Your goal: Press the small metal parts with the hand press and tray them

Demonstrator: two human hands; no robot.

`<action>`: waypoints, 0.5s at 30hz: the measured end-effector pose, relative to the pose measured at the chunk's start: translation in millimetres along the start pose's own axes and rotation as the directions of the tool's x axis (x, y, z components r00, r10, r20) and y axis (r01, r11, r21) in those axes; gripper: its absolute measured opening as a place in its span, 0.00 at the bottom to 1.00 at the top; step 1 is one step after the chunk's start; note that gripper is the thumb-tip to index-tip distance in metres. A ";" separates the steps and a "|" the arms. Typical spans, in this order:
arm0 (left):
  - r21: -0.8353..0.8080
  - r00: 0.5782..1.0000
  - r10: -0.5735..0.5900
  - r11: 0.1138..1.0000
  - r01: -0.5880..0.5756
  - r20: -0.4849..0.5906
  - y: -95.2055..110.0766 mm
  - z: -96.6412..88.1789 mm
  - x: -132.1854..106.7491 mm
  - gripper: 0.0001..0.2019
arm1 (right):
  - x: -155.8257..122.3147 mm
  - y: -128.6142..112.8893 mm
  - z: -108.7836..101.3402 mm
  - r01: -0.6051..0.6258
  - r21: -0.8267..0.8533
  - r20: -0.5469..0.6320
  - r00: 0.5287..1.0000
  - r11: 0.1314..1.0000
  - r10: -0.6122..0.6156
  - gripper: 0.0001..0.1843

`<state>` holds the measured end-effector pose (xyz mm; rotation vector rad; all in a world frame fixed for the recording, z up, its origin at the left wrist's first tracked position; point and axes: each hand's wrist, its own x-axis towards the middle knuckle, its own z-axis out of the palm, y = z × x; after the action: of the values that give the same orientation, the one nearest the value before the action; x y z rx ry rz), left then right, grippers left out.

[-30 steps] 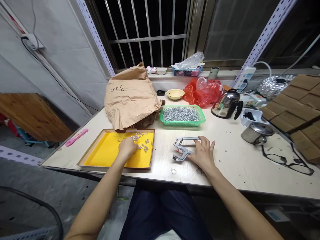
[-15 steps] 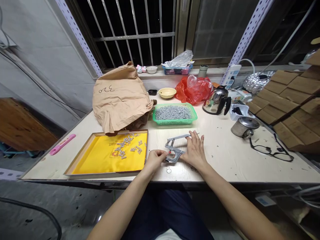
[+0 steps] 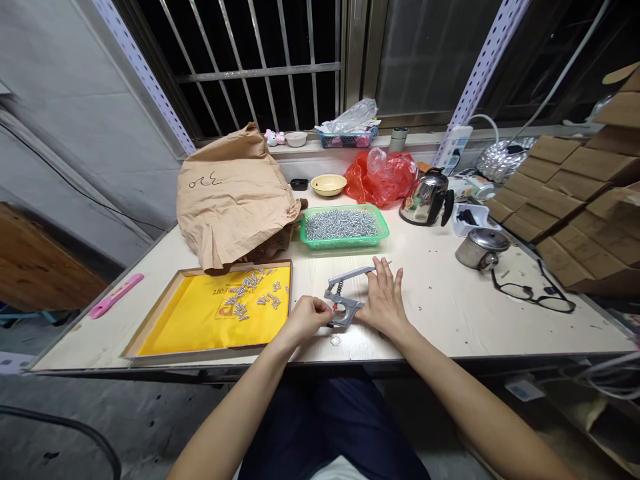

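Observation:
My right hand (image 3: 385, 301) grips a pair of grey metal hand pliers (image 3: 347, 275) by its handles, with the fingers over the long upper lever and the thumb at the lower part. A coil spring and a small red piece show on the pliers near their left end. At that end, my left hand (image 3: 311, 316) is closed in a pinch against the jaw; whatever lies between its fingertips is hidden. Just below the pliers, a small clear piece (image 3: 335, 340) lies on the table.
Left of my hands lies a shallow cardboard tray (image 3: 150, 313) with a yellow lining and small metal parts (image 3: 241, 311). Behind the pliers stands a green basket (image 3: 345, 244) full of similar parts. A paper bag (image 3: 233, 200), kettle (image 3: 426, 199), metal cup (image 3: 481, 249) and glasses (image 3: 533, 297) surround the work area.
The whole view has shifted slightly, so most things appear a little further left. Both hands keep nearly the same hold on the pliers.

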<state>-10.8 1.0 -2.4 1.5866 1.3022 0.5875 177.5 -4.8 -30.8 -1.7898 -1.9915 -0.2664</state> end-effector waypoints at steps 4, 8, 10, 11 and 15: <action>-0.009 0.999 0.019 1.000 -0.019 0.028 -0.2 0.2 -1.3 0.18 | -0.1 -0.5 -0.7 0.010 0.010 0.000 1.000 1.000 -0.010 0.42; -0.049 0.999 0.012 0.999 -0.010 0.044 -1.0 0.7 -3.2 0.20 | 1.5 -0.2 -3.6 0.043 0.037 -0.035 0.999 0.998 -0.041 0.38; -0.094 0.998 -0.017 0.995 0.022 0.053 0.3 -0.5 -4.6 0.19 | 2.6 0.8 -5.0 0.063 0.046 -0.051 0.997 0.997 -0.061 0.33; -0.129 0.997 -0.039 0.991 0.046 0.060 1.5 -1.7 -5.4 0.19 | 2.9 1.4 -5.2 0.061 0.048 -0.047 0.997 0.997 -0.059 0.29; -0.316 0.991 -0.130 0.940 0.129 0.017 7.3 -8.1 -8.7 0.24 | 1.5 3.1 -1.7 -0.024 0.030 0.051 0.998 0.999 0.022 0.21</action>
<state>-16.8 -3.8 9.2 1.2276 1.2351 0.6796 180.8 -3.8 -29.1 -1.8164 -1.9976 -0.1845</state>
